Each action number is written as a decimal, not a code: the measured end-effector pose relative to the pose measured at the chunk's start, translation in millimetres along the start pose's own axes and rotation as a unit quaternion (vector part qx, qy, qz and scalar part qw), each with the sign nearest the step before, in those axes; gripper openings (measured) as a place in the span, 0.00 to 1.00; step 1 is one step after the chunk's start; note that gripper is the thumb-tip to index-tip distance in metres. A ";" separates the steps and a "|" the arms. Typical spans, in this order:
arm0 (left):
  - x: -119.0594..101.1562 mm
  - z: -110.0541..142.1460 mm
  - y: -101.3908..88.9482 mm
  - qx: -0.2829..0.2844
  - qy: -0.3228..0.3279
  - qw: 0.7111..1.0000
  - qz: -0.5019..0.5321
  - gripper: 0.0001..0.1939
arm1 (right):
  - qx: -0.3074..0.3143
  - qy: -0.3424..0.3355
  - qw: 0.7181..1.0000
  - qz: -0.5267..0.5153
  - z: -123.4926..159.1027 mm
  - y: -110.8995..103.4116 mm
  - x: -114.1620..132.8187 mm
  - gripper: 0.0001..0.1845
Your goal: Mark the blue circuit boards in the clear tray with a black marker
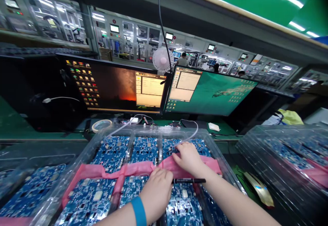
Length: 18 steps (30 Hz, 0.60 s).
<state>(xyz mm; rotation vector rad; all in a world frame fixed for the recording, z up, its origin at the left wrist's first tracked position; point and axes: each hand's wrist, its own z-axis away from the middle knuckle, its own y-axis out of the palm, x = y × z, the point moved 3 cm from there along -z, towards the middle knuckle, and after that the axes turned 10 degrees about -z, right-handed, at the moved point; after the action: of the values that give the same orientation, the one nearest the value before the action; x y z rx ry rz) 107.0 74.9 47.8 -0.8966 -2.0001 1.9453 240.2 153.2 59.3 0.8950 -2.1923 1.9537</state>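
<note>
The left hand (156,193) is closed around a black pen (189,181), with a blue band (139,211) on the wrist. The right hand (188,157) lies open, with its fingers on a pink strip (138,170). The strip lies across blue circuit boards (111,154) in a clear plastic tray (147,129), and a computer screen (210,91) glows behind it.
</note>
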 end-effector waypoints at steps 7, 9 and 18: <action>5.5 2.7 15.9 0.027 0.038 0.999 -0.021 0.16 | -0.037 -0.004 0.997 0.074 -12.6 27.2 5.4 0.12; 5.3 2.8 15.1 0.021 0.040 0.999 -0.022 0.16 | -0.039 -0.005 0.995 0.088 -13.9 29.3 4.7 0.12; 3.1 -0.4 8.5 0.023 0.045 0.999 -0.009 0.13 | -0.048 0.005 0.990 0.130 -16.9 27.4 11.4 0.14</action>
<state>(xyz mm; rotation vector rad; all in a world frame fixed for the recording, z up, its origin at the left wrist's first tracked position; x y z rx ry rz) 107.1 76.6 38.9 -0.9354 -1.8984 1.8983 212.8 165.2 43.0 0.6117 -2.4812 1.9275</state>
